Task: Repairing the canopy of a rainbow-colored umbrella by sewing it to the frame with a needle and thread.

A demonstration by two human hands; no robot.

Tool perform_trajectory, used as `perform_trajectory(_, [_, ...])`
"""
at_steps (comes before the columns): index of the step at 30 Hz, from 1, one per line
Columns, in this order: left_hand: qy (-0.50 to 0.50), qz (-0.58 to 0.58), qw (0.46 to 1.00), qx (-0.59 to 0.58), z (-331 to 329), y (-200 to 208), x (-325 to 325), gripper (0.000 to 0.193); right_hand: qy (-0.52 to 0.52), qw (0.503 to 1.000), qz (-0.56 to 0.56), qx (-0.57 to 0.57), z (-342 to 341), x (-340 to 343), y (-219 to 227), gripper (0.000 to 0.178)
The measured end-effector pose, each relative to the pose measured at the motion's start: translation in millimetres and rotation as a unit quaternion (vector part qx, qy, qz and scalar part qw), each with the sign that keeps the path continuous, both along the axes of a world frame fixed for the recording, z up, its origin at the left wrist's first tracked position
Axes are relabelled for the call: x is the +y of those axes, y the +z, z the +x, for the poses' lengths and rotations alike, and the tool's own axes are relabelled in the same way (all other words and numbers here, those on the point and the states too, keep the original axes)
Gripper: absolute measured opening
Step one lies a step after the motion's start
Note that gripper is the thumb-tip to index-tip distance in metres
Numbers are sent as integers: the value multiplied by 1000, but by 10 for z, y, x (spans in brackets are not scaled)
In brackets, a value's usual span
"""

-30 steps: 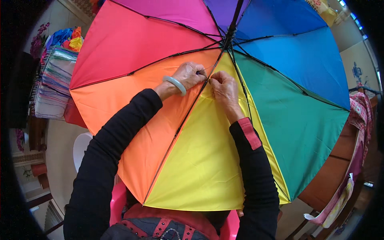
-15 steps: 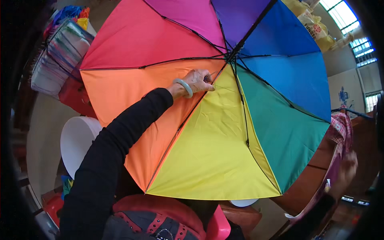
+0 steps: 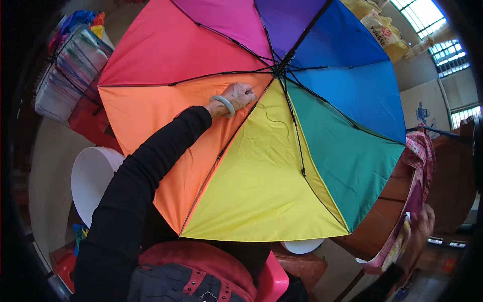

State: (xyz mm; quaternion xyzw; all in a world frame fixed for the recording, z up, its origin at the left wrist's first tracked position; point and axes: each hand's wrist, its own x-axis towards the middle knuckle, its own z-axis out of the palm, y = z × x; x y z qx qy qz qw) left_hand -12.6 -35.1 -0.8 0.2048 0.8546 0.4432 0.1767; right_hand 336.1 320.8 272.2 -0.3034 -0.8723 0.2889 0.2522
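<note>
A rainbow-coloured umbrella (image 3: 271, 191) is spread open before me, its inner side with black ribs and shaft (image 3: 307, 35) facing me. My left hand (image 3: 239, 95), with a pale bangle (image 3: 224, 104) on the wrist, is closed at the rib between the orange and yellow panels, close to the hub (image 3: 279, 69). A thin dark thread (image 3: 271, 120) curls over the yellow panel below these fingers. Off to the right, apart from the umbrella, my right hand (image 3: 420, 231) is smeared by motion beside a pink checked cloth (image 3: 421, 151). Its fingers do not show clearly.
A brown wooden surface (image 3: 387, 221) lies under the umbrella's right edge. White round shapes (image 3: 90, 176) stand at the left. Behind them is a clear-wrapped bundle (image 3: 75, 70). A pink plastic stool (image 3: 273, 279) is near my lap, and yellowish bags (image 3: 387, 38) sit at the far right.
The umbrella has shifted slightly left and up in view. My left hand stays near the same rib, its fingers drawn in more. My right hand has moved lower and nearer.
</note>
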Motion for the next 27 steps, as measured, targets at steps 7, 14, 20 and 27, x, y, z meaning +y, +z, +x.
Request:
perform_trajectory(7, [21, -32, 999, 14, 15, -51, -72, 14, 430, 898, -21, -89, -2189, -1395, -1937, 5])
perform_trajectory(14, [12, -7, 1000, -7, 24, -57, 101, 16, 245, 964, 74, -67, -2986, -1917, -2871, 9])
perform_trajectory(20, [10, -42, 999, -22, 32, 1, 73, 16, 278, 942, 48, -183, -2876, -2083, -2712, 8])
perform_trajectory(27, [-42, -62, 993, 95, -29, -99, 107, 14, 324, 938, 12, -127, -3008, -2032, -2920, 10])
